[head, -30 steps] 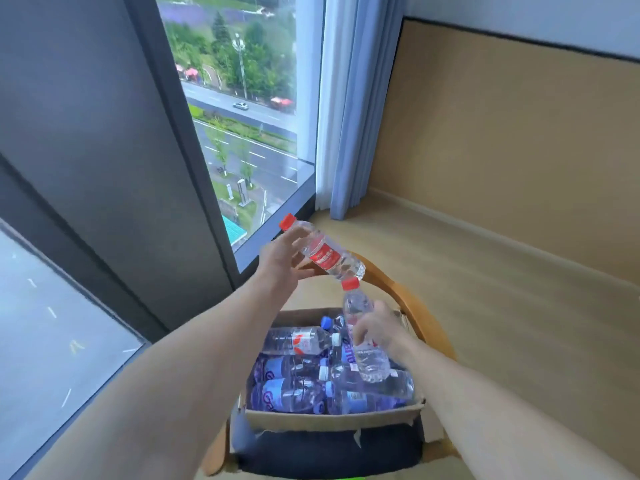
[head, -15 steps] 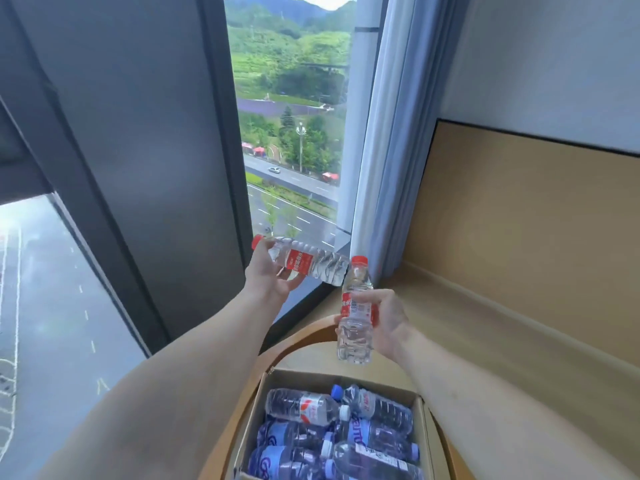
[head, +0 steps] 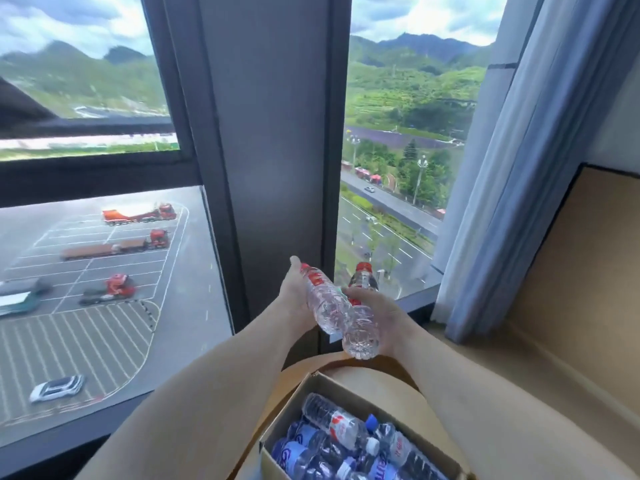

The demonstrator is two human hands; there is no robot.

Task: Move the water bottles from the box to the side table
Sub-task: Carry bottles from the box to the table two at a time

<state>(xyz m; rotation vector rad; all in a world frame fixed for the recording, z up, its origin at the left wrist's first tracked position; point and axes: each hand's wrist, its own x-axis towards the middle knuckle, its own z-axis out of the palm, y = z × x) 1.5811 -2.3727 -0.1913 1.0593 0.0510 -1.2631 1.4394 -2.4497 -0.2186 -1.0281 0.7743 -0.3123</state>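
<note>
The left hand (head: 294,292) holds one water bottle (head: 323,303) and the right hand (head: 381,317) holds another bottle (head: 360,327), both up above the box (head: 294,407). Many more bottles (head: 339,427) lie in the box, and I see no side table, so most of the job looks left.

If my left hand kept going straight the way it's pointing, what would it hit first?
Probably the dark window pillar: the left hand, holding a bottle, points forward at it. Nothing shows between, though depth is unclear.
</note>
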